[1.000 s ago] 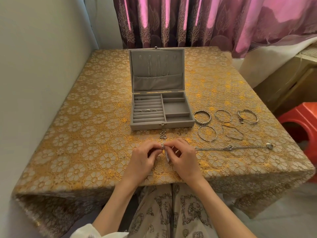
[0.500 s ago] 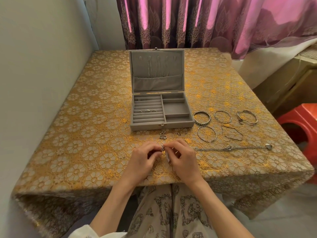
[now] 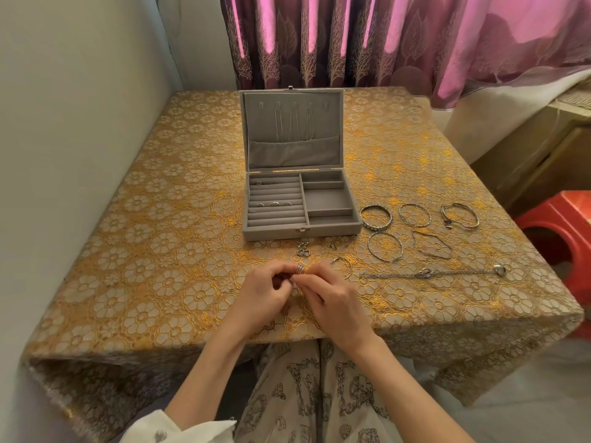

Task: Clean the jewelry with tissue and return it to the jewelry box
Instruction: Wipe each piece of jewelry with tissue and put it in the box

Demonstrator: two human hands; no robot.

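Observation:
My left hand (image 3: 260,294) pinches a silver ring (image 3: 300,268) at its fingertips, near the table's front edge. My right hand (image 3: 332,297) meets it from the right, its fingers curled on a small white piece of tissue (image 3: 295,284) that is mostly hidden between the hands. The grey jewelry box (image 3: 332,227) stands open behind them, with a few rings in its left slots and chains hanging in the lid. Several bangles, one of them (image 3: 375,216) closest to the box, lie to its right. A long chain (image 3: 431,273) lies right of my hands.
Small earrings (image 3: 303,251) lie just in front of the box. The table wears a gold floral cloth (image 3: 160,251) and stands against a wall on the left. A curtain hangs behind. A red stool (image 3: 556,225) is off the right edge.
Both hands stay together at the same spot; the fingers have shifted slightly around the ring. Nothing on the table has moved.

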